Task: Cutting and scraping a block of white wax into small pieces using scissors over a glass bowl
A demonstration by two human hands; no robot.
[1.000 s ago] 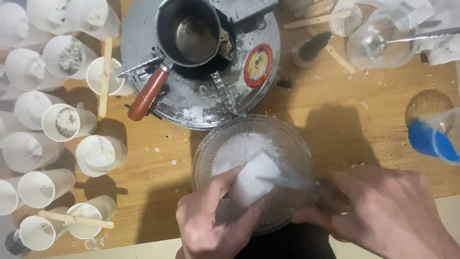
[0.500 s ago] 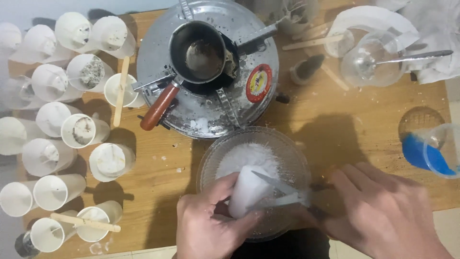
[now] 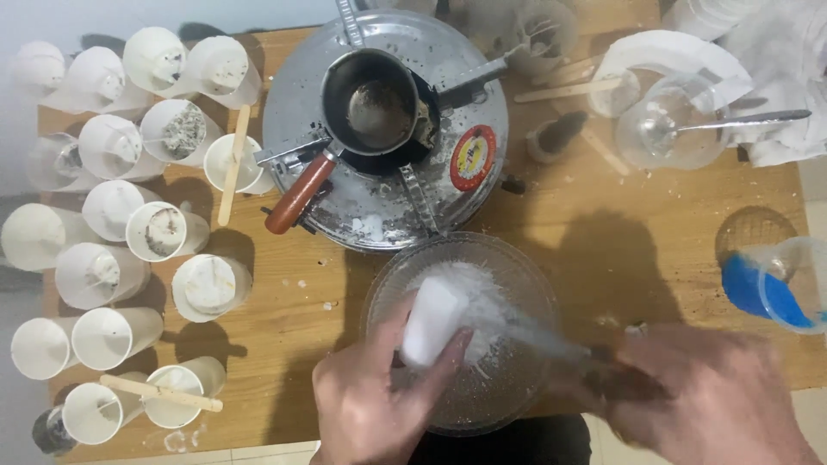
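A light wooden table (image 3: 655, 258) is crowded with white paper cups (image 3: 112, 336); a round metal burner (image 3: 293, 112) carries a small dark pot (image 3: 379, 108). Just below the fingers, a clear glass bowl (image 3: 525, 284) holds a mound of white shavings (image 3: 487, 297). A white wax block (image 3: 433, 321), largely uncut, is gripped by the left hand (image 3: 370, 405), its fingers curled tight. The right hand (image 3: 702, 400) is closed around a blurred knife (image 3: 560, 344).

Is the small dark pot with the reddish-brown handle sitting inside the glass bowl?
No, the small dark pot sits on the round metal burner farther back, while the glass bowl in front holds white shavings.
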